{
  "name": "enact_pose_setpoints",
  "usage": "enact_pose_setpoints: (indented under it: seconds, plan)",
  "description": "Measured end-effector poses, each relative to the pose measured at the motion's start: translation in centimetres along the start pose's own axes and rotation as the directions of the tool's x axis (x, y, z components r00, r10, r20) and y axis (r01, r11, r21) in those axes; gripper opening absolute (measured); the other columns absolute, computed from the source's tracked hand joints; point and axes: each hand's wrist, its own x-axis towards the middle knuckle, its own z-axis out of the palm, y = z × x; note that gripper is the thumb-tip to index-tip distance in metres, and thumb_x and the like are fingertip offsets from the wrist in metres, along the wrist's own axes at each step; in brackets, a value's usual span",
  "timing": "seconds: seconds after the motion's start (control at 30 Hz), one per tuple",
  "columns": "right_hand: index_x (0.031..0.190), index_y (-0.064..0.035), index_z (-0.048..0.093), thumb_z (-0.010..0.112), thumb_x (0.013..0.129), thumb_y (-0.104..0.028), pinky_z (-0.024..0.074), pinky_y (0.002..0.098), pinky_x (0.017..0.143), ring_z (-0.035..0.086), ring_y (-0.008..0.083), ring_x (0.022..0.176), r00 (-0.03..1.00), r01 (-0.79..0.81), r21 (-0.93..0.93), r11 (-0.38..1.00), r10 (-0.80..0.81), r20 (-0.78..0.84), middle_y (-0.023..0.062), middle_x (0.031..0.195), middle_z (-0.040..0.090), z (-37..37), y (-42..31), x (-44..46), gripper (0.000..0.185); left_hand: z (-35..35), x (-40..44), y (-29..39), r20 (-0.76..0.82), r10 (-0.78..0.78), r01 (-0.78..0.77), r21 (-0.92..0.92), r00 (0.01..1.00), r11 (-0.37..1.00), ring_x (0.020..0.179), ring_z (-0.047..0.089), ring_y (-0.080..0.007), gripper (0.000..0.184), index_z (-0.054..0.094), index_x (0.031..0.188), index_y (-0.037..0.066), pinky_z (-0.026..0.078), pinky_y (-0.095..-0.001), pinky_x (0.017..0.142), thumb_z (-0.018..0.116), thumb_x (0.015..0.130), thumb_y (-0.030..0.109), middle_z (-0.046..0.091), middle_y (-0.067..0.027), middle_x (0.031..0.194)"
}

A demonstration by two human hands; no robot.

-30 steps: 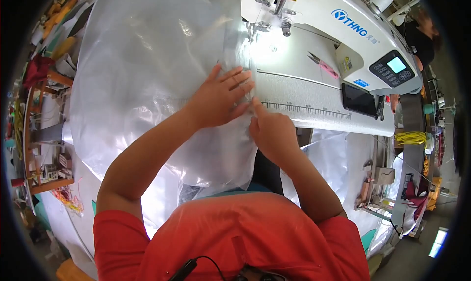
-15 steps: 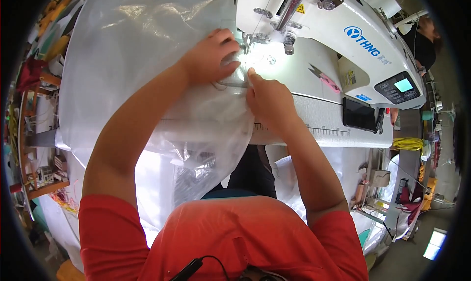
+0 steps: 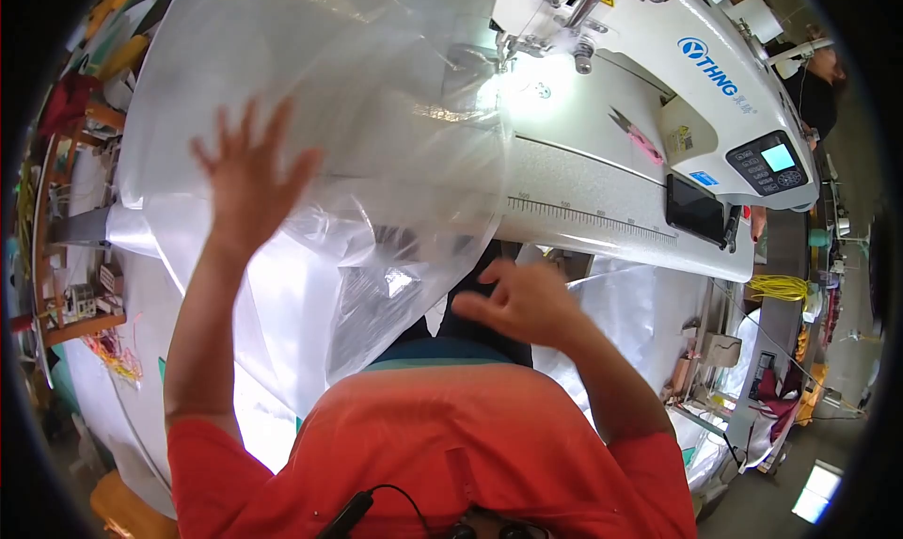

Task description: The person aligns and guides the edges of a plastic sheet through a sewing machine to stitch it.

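A large translucent plastic sheet [image 3: 376,116] covers the left of the sewing table and hangs over its front edge in folds. Over its left part, my left hand [image 3: 252,177] is spread wide, fingers blurred and holding nothing; whether it touches the plastic I cannot tell. My right hand [image 3: 527,299] is in front of the table edge, close to the sheet's hanging right side. Its thumb and forefinger are apart, the other fingers curled, and nothing shows in it. The white sewing machine [image 3: 649,59] stands beyond, its lit needle area [image 3: 513,73] beside the sheet.
Pink-handled snips [image 3: 640,139] and a black phone [image 3: 694,210] lie on the table right of the sheet. A printed ruler scale [image 3: 583,214] runs along the front. Yellow cord [image 3: 779,288] hangs at the right end. Another person [image 3: 814,92] is at the far right.
Both hands have left the needle area. My left hand swept left and spread open; my right hand let go of the sheet and came back toward my body.
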Motion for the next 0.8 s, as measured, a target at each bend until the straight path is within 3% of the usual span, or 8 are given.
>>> enact_pose_setpoints:
  seconds: [0.1, 0.23, 0.37, 0.4, 0.47, 0.6, 0.7, 0.8]
  plan:
    - [0.095, -0.0011, 0.054, 0.055, 0.072, -0.04, 0.0408, 0.0303, 0.073, 0.054, 0.0246, 0.084, 0.965, 0.021, 0.226, 0.974, -0.079, 0.251, 0.0173, 0.088, 0.056, 2.5, -2.2, 1.5, 0.046, 1.7, -1.6, -3.7, 0.104, -0.175, 0.17, 0.054, 0.979, 0.984, 0.118, 0.022, -0.036, 0.056, 0.034, 0.122, 0.023, 0.014, -0.0631, 0.085, 0.045, 0.074, 0.05, 0.027, -0.0099, 0.129]
    - [0.1, -0.0001, 0.052, 0.048, 0.078, -0.026, 0.0401, 0.028, 0.077, 0.053, 0.0239, 0.089, 0.933, 0.237, 0.718, 0.654, -0.36, 0.02, 0.0139, 0.101, 0.054, 8.0, -4.0, 5.8, 0.034, 3.2, 0.3, -5.8, 0.178, -0.154, 0.166, -0.056, 0.972, 0.984, 0.119, 0.02, -0.0358, 0.054, 0.033, 0.122, 0.031, 0.016, -0.0639, 0.084, 0.041, 0.074, 0.055, 0.025, -0.008, 0.13]
    - [0.102, -0.0004, 0.052, 0.046, 0.08, -0.018, 0.0334, 0.0275, 0.088, 0.05, 0.0162, 0.095, 0.587, -0.421, 0.904, -0.072, -0.782, 0.211, 0.0092, 0.103, 0.053, 7.2, -4.9, 4.2, 0.028, 4.7, 3.4, -8.0, 0.202, -0.044, 0.059, -0.068, 0.978, 0.996, 0.12, 0.019, -0.0339, 0.054, 0.029, 0.123, 0.032, 0.016, -0.0631, 0.086, 0.04, 0.075, 0.055, 0.022, -0.0049, 0.132]
    - [0.102, -0.0004, 0.052, 0.046, 0.08, -0.018, 0.0334, 0.0275, 0.088, 0.05, 0.0162, 0.095, 0.589, -0.418, 0.905, -0.075, -0.781, 0.207, 0.0092, 0.103, 0.053, 7.8, -3.7, 4.2, 0.028, 5.3, 4.2, -8.5, 0.204, -0.02, 0.033, -0.06, 0.979, 0.998, 0.121, 0.018, -0.033, 0.055, 0.026, 0.124, 0.034, 0.016, -0.0631, 0.086, 0.04, 0.075, 0.055, 0.02, -0.0036, 0.133]
    - [0.108, 0.002, 0.046, 0.04, 0.08, -0.008, 0.0347, 0.0289, 0.087, 0.049, 0.0191, 0.097, 0.714, -0.065, 0.912, 0.404, -0.619, 0.326, 0.0117, 0.103, 0.053, 9.6, -1.5, 4.3, 0.03, 5.8, 5.6, -9.0, 0.185, 0.007, 0.008, -0.082, 0.983, 0.997, 0.121, 0.018, -0.0324, 0.052, 0.03, 0.122, 0.032, 0.016, -0.0641, 0.085, 0.038, 0.076, 0.054, 0.022, -0.0037, 0.132]
    - [0.11, 0.0016, 0.045, 0.042, 0.081, -0.012, 0.0348, 0.0288, 0.086, 0.051, 0.0181, 0.094, 0.733, -0.071, 0.937, 0.342, -0.619, 0.281, 0.0103, 0.1, 0.055, 8.2, -1.7, 1.6, 0.032, 3.3, 6.8, -6.8, 0.158, 0.011, -0.027, 0.095, 0.987, 0.995, 0.114, 0.031, -0.0298, 0.04, 0.049, 0.109, 0.02, 0.026, -0.055, 0.087, 0.046, 0.077, 0.043, 0.039, -0.0078, 0.121]
    - [0.108, 0.0014, 0.044, 0.046, 0.08, -0.019, 0.0366, 0.0278, 0.083, 0.051, 0.0159, 0.09, 0.843, -0.069, 0.907, 0.416, -0.461, 0.276, 0.0093, 0.097, 0.056, 7.7, -1.9, 0.6, 0.035, -1.4, 4.6, 0.7, -0.325, 0.303, -0.439, -0.537, 0.896, 0.72, 0.076, 0.052, -0.0238, 0.021, 0.052, 0.082, 0.006, 0.043, -0.0307, 0.068, 0.063, 0.065, 0.013, 0.053, -0.0093, 0.08]
    - [0.103, 0.0009, 0.045, 0.051, 0.078, -0.026, 0.0387, 0.0269, 0.077, 0.052, 0.0132, 0.083, 0.917, -0.104, 0.941, 0.323, -0.336, 0.217, 0.009, 0.093, 0.056, 8.0, -1.7, 0.7, 0.037, -2.6, 0.7, 7.2, -0.054, 0.372, -0.244, -0.84, 0.927, 0.485, 0.064, 0.053, -0.0233, 0.023, 0.049, 0.077, 0.004, 0.043, -0.0314, 0.056, 0.062, 0.066, 0.018, 0.052, -0.0098, 0.074]
